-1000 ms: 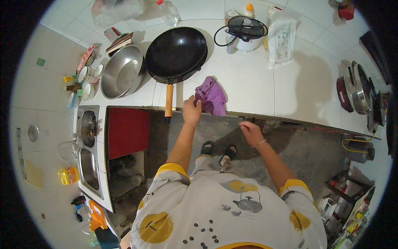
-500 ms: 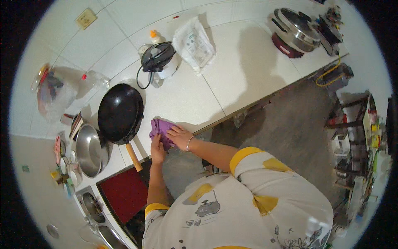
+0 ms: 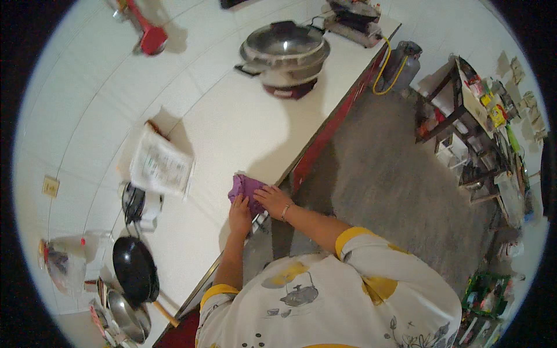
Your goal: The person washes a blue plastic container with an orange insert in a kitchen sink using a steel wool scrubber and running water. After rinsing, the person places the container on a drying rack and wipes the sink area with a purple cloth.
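Observation:
A crumpled purple cloth (image 3: pixel 246 188) lies at the near edge of the white counter (image 3: pixel 210 136). My left hand (image 3: pixel 239 213) has its fingers closed on the cloth's near side. Across the cloth's right side my right hand (image 3: pixel 272 200) lies flat, fingers stretched out and a bracelet at the wrist. The part of the cloth under both hands is hidden.
Farther along the counter stands a lidded steel pot (image 3: pixel 287 49) on a dark red base, with a gas stove (image 3: pixel 351 26) beyond. At left are a white packet (image 3: pixel 161 162), a black wok (image 3: pixel 134 268) and a steel basin (image 3: pixel 125 316). Shelves (image 3: pixel 458 110) stand at right.
My view has turned and moved to the right along the counter. Both hands and the cloth have shifted along with it, away from the wok and toward the lidded pot.

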Action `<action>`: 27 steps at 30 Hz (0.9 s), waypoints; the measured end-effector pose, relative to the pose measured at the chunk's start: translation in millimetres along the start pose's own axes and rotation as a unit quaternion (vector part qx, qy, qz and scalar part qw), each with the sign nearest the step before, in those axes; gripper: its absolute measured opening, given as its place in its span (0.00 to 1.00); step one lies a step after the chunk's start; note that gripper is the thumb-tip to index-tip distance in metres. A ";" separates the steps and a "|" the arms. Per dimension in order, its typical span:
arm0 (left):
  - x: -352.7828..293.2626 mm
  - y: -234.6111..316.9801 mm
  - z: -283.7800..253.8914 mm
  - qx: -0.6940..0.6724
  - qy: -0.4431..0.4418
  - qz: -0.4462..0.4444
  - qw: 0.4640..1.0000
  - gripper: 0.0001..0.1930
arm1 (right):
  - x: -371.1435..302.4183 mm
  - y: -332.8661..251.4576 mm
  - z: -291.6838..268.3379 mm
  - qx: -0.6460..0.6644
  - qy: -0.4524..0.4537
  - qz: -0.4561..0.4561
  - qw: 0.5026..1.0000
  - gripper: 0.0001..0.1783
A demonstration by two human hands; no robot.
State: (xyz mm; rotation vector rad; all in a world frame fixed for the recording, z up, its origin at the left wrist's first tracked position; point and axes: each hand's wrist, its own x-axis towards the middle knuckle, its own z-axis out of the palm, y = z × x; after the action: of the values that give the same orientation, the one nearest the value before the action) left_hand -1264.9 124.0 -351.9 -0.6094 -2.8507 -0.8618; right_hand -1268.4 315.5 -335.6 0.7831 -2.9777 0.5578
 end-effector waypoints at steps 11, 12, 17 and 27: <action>234.6 179.4 162.6 0.047 -0.060 0.020 0.997 0.24 | -21.8 298.7 -107.0 -0.024 -0.036 0.094 0.995 0.32; 251.6 188.5 170.1 0.048 -0.078 0.009 0.996 0.24 | -18.8 311.6 -116.9 -0.025 -0.055 0.098 0.993 0.32; 327.2 227.0 203.5 0.055 -0.094 0.010 0.994 0.24 | -10.5 395.0 -143.2 -0.015 -0.032 0.118 0.992 0.31; 538.1 302.3 334.5 0.100 -0.123 0.100 0.982 0.24 | 3.6 622.9 -212.6 -0.062 0.002 0.183 0.981 0.30</action>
State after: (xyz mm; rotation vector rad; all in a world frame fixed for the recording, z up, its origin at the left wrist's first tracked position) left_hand -1629.0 724.1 -364.6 -1.0164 -2.9676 -0.4903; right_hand -1586.0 891.9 -345.5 0.2240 -3.1301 0.3709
